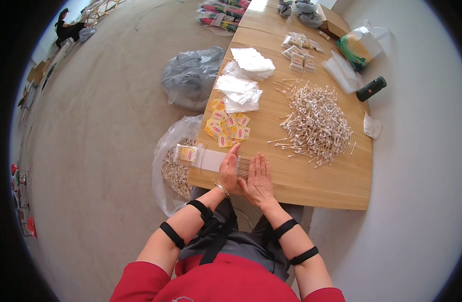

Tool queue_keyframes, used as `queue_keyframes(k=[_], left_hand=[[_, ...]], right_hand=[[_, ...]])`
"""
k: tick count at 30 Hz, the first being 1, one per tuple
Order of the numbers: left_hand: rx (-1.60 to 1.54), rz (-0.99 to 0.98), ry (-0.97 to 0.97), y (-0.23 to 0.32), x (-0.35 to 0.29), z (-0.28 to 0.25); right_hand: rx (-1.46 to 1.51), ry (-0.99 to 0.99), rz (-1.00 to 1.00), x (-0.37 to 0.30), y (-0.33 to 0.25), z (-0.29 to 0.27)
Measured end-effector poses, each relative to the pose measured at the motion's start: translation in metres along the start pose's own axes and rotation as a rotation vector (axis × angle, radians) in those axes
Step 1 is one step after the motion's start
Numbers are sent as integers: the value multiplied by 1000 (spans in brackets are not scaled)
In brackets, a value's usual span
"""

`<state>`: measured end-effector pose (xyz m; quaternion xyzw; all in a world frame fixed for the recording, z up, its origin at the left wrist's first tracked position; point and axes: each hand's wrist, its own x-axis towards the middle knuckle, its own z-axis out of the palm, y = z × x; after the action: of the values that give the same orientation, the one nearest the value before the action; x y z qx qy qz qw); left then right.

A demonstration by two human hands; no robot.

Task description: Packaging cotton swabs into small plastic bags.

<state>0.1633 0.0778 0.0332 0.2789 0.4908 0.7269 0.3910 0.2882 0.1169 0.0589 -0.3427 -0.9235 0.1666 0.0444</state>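
Note:
A row of cotton swabs (pixel 243 166) lies side by side on the table at the near edge, between my two hands. My left hand (pixel 228 169) stands on its edge at the row's left side, fingers stretched out and touching it. On the right, my right hand (pixel 259 182) lies flat with its fingers straight, beside the row. Left of my left hand is a flat whitish strip (pixel 211 160), partly covered by the hand. At its left end sits a small clear pack of cotton swabs (pixel 186 154) with a yellow label.
A large heap of loose cotton swabs (pixel 319 121) covers the right of the table. Yellow cards (pixel 230 123) and clear bags (pixel 241 85) lie at the left. Filled packs (pixel 300 50) and a dark bottle (pixel 371 88) stand farther back. A swab-filled sack (pixel 176 171) is beside the table.

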Motion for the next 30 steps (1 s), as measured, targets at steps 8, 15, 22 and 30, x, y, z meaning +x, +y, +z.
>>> queue_keyframes(k=[8, 15, 22, 30], left_hand=[[89, -28, 11, -4, 4, -4], [1014, 288, -295, 49, -18, -26], [1397, 281, -547, 69, -53, -21], [1419, 235, -539, 63, -55, -18]], right_hand=[[-116, 38, -1, 3, -5, 7], [-72, 28, -4, 1, -6, -3], [-130, -2, -4, 3, -4, 5], [-170, 97, -35, 2, 1, 14]])
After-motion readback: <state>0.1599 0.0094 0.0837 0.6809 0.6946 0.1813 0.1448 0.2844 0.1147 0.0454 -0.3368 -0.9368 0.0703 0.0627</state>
